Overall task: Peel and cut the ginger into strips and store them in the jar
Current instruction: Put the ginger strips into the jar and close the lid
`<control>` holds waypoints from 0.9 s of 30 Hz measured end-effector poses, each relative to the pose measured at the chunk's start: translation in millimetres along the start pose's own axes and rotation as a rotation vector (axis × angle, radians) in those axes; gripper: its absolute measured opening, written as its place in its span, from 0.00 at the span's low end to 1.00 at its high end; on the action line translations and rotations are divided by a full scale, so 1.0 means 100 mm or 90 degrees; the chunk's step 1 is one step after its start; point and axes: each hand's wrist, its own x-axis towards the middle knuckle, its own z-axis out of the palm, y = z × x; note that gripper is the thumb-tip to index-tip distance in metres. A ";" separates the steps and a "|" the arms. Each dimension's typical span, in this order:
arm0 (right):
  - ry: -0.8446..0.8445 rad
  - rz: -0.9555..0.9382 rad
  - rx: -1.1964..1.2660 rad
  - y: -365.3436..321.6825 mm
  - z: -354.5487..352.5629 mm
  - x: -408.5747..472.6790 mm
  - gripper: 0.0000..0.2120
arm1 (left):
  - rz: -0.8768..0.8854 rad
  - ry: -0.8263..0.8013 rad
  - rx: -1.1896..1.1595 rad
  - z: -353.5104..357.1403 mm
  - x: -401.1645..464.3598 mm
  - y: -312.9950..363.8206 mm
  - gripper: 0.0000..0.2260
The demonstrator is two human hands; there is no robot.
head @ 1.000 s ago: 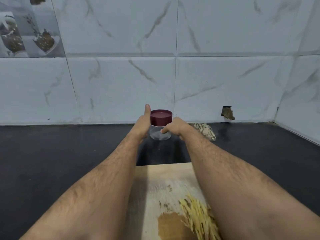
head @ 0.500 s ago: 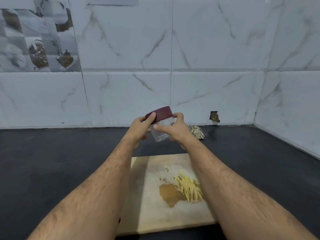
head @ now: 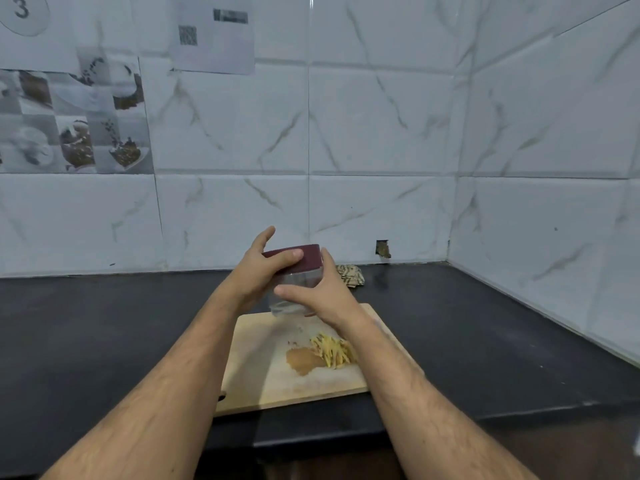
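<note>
jar (head: 294,292) held aloft, left hand (head: 258,275) gripping lid (head: 304,259).

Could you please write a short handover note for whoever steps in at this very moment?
Left hand grips the maroon lid; right hand holds the clear jar, raised above the far end of the board.
Ginger strips lie piled on the board beside a brown patch.
Done: ginger cut into strips.
Left: take the lid off, put the strips in the jar, close it. The jar looks empty.
</note>
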 end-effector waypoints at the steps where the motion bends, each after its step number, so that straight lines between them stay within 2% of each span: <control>1: 0.028 -0.006 -0.009 0.00 0.04 -0.06 0.51 | 0.007 0.005 0.011 0.04 -0.05 0.01 0.51; 5: 0.142 -0.033 -0.141 -0.03 0.11 -0.24 0.58 | 0.029 0.059 0.087 0.18 -0.20 0.00 0.47; 10: 0.194 -0.046 -0.235 -0.09 0.16 -0.33 0.59 | 0.036 0.105 0.104 0.35 -0.33 0.06 0.45; 12: 0.205 -0.044 -0.241 -0.15 0.11 -0.35 0.57 | 0.026 0.094 0.108 0.37 -0.36 0.07 0.46; 15: 0.197 -0.046 -0.196 -0.21 -0.06 -0.38 0.45 | -0.002 0.055 0.123 0.29 -0.41 0.14 0.49; 17: 0.175 -0.050 -0.157 -0.19 -0.15 -0.40 0.38 | -0.002 0.067 0.143 0.19 -0.43 0.21 0.44; 19: 0.136 -0.052 -0.116 -0.18 -0.18 -0.41 0.37 | -0.004 0.058 0.156 0.09 -0.42 0.25 0.47; 21: 0.089 -0.049 -0.074 -0.16 -0.18 -0.41 0.39 | -0.020 0.008 0.134 0.04 -0.42 0.27 0.58; 23: 0.029 -0.048 -0.035 -0.16 -0.17 -0.43 0.40 | -0.040 -0.046 0.076 0.02 -0.43 0.24 0.63; 25: -0.009 -0.049 -0.017 -0.13 -0.14 -0.41 0.41 | -0.045 -0.067 0.006 0.04 -0.44 0.19 0.57; 27: 0.007 -0.055 -0.024 -0.11 -0.11 -0.40 0.40 | -0.035 -0.046 -0.041 0.11 -0.46 0.16 0.49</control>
